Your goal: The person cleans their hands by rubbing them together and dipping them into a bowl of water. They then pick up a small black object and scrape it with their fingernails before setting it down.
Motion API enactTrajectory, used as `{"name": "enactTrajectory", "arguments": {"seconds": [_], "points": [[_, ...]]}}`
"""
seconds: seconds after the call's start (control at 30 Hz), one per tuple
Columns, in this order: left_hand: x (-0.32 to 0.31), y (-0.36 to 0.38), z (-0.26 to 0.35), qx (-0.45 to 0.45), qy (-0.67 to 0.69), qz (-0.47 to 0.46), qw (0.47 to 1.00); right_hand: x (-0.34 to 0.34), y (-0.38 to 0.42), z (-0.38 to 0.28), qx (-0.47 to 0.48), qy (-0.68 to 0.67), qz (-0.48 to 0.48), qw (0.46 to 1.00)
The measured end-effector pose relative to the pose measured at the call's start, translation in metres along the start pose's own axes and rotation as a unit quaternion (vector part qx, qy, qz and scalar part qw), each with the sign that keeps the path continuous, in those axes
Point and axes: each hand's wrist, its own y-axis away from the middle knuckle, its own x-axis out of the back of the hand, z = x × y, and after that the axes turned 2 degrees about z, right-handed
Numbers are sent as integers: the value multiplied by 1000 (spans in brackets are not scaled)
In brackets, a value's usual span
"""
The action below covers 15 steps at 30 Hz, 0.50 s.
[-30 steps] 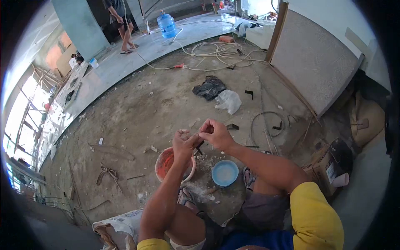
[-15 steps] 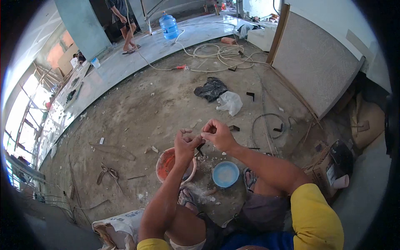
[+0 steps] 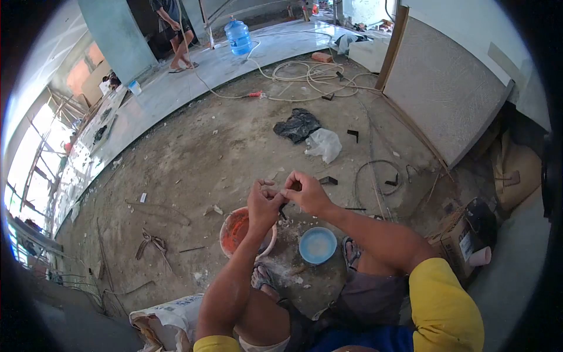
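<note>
Head view, from where I stand: the left hand [image 3: 263, 202] and right hand [image 3: 306, 193] meet at their fingertips. Each thumb and forefinger looks pinched closed, the other fingers curled loosely. I judge it to be fine two-handed fingertip work; work this delicate calls for steady wrists and light pressure. Anything between the tips is too small or too hidden to make out, so I cannot tell whether the fingers grasp something; if they do, it lies right where both pinches meet.

A dark narrow piece [image 3: 282, 212] shows just below the fingertips, and I cannot tell whether it touches them. On the near side of the fingers, a round pale-rimmed bucket with an orange-red inside [image 3: 227, 234] lies partly behind the left forearm, and a round light-blue basin [image 3: 302, 252] sits to its right.

Just beyond the right fingers rests a dark angular piece [image 3: 329, 180]. Farther out lie a translucent white plastic bag [image 3: 324, 146] and a crumpled black plastic sheet [image 3: 298, 125], touching. Well past the fingers are a coiled cream hose [image 3: 293, 100], a blue plastic water jug [image 3: 238, 37] and another person [image 3: 167, 12].
</note>
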Motion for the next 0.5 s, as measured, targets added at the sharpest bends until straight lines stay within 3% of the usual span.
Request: {"name": "enactTrajectory", "arguments": {"seconds": [0.2,0.27,0.5], "points": [[-1,1,0,6,-63,54,997,-2,4,-3,45,62,15,997],[6,-3,-14,3,-51,55,997,-1,4,-4,121,139,50,982],[9,-6,-15,10,-50,44,998,1,3,-2,72,148,42,985]]}}
